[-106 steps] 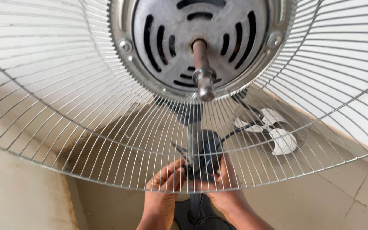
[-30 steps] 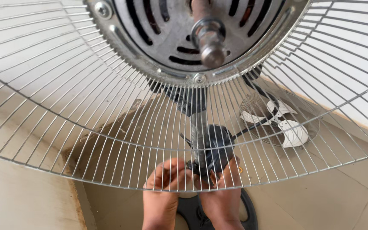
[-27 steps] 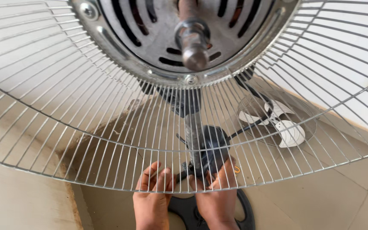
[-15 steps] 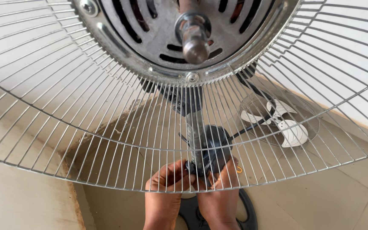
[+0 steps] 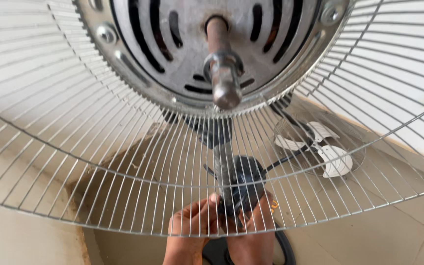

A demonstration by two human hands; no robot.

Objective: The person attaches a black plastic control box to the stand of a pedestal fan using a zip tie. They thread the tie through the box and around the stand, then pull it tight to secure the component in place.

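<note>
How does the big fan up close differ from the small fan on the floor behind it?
The big fan's wire guard spans nearly the whole view; the small fan looks tiny by comparison. The big fan shows a bare metal shaft with no blades, while the small fan has its white blades fitted. The big fan stands on a pole that the left hand and right hand grip; the small fan lies untouched. Both have round wire guards.

Head cam looks down thru fan grille (v. close).

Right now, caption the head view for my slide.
Both hands, left hand and right hand, grip the black collar on the fan pole behind the wire guard.
</note>
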